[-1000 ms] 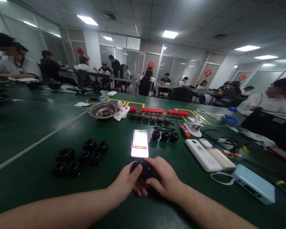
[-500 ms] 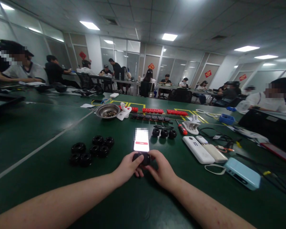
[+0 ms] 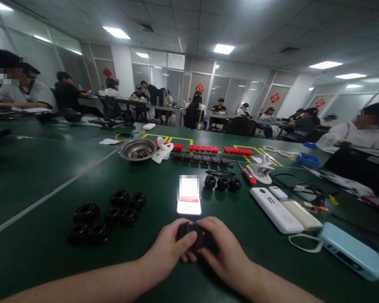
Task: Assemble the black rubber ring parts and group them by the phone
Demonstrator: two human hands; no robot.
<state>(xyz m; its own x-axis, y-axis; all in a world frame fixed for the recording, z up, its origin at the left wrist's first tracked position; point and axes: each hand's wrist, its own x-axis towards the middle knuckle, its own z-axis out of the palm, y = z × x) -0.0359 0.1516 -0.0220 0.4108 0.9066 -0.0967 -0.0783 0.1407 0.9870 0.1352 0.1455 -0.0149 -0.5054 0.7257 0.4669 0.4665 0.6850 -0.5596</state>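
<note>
Between both hands, low in the middle of the head view, is a black round plastic fitting (image 3: 201, 237). My left hand (image 3: 169, 246) grips its left side, thumb pressed across the front. On its right side, the fingers of my right hand (image 3: 224, 248) close around it. Palms and fingers hide part of the fitting. Just beyond the hands lies a phone (image 3: 188, 206) with a lit screen. Similar black ring-shaped fittings (image 3: 120, 208) sit in two groups to the left. Another three black fittings (image 3: 222, 183) stand in a row right of the phone.
Farther back are a metal bowl (image 3: 138, 150) with small brass-coloured pieces, red strips (image 3: 204, 149) and a black strip of blocks (image 3: 202, 159). A screwdriver (image 3: 248, 175), white power bank (image 3: 276, 210), light-blue box (image 3: 352, 250) and cables lie right. People sit around other tables.
The view has shifted, so the hands and nearby table items appear lower and larger. Both hands keep hold of the black fitting, which now shows more of its side.
</note>
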